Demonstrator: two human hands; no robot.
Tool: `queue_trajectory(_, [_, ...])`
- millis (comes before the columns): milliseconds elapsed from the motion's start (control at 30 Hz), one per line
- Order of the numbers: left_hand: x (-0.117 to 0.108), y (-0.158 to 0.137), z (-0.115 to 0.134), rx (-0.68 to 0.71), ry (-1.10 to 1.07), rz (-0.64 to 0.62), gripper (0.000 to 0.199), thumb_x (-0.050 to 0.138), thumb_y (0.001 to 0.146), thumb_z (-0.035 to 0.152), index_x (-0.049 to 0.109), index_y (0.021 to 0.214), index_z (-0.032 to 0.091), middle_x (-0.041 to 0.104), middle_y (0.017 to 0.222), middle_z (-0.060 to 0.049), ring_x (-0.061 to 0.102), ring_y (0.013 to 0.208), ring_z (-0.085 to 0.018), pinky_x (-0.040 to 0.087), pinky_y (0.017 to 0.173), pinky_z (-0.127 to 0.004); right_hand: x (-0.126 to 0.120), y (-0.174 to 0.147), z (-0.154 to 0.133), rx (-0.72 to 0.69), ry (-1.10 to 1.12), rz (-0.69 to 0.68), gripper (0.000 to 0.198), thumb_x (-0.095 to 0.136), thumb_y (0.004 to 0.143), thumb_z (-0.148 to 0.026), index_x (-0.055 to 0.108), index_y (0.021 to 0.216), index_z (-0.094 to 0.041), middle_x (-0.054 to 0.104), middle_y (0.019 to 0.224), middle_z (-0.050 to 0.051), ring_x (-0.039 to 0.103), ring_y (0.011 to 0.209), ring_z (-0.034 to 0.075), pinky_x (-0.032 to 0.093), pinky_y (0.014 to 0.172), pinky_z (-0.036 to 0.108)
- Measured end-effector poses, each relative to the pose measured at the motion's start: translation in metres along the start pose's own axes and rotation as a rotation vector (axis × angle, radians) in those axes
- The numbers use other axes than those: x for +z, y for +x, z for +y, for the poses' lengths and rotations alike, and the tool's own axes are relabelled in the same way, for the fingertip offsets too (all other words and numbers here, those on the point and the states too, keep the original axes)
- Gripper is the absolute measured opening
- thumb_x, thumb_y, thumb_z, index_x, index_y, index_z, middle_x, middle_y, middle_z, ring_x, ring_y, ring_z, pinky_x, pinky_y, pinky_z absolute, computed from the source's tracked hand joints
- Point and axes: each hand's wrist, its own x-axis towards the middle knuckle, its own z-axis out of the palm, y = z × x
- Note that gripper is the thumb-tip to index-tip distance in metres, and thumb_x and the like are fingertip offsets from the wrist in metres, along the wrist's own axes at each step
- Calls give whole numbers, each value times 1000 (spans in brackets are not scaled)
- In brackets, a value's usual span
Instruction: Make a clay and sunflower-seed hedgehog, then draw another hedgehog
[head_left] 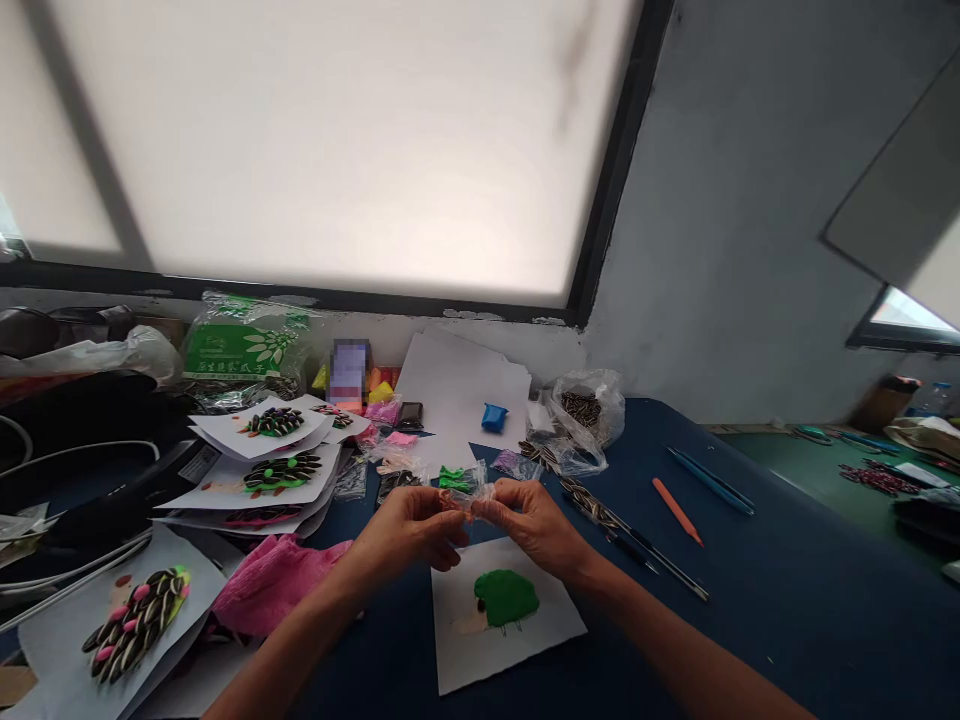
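Observation:
My left hand and my right hand meet over the table, fingertips pinched on a small crinkled clear plastic wrapper. Something brownish-orange shows near the left fingertips, partly hidden by the fingers. Just below lies a white paper sheet bearing a hedgehog-like shape of flat green clay, with a pale snout, a dark spot and thin drawn legs. Right behind the wrapper is a piece of bright green clay. Sunflower seeds are scattered beside my right hand.
Finished-looking seed-and-clay pictures are stacked at left, near a pink cloth. Behind stand a seed bag, a phone, white paper, a blue packet and bagged seeds. An orange marker and tweezers lie right.

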Motion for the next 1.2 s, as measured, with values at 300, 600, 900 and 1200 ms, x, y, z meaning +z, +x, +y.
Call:
queue_trajectory(300, [3, 0, 1, 41, -133, 72, 35, 82, 52, 39, 60, 67, 16, 65, 60, 1, 64, 57, -16, 49, 57, -26, 3, -3, -4, 46, -4, -8, 12, 69, 77, -24, 69, 66, -18, 58, 76, 0, 53, 72, 14, 43, 69, 28])
queue_trajectory(600, [3, 4, -7, 52, -157, 61, 37, 84, 53, 37, 55, 64, 17, 61, 55, 3, 62, 52, -14, 45, 49, -23, 8, -6, 1, -44, -154, 57, 12, 71, 79, -25, 73, 68, -20, 56, 75, 1, 50, 69, 14, 40, 64, 28])
queue_trajectory(900, [0, 0, -4, 112, -174, -23, 39, 84, 59, 44, 63, 74, 14, 65, 62, 1, 61, 60, -13, 49, 60, -24, 9, -6, -1, -144, -204, 50, 18, 67, 84, -32, 76, 74, -21, 58, 76, 2, 54, 72, 15, 44, 67, 28])
queue_trajectory(1200, [3, 5, -11, 154, -312, 60, 40, 88, 53, 41, 60, 64, 15, 67, 62, 0, 63, 59, -14, 50, 59, -26, 10, -7, 3, -332, -503, 177, 11, 67, 85, -24, 75, 77, -21, 60, 76, 2, 56, 73, 16, 43, 67, 29])
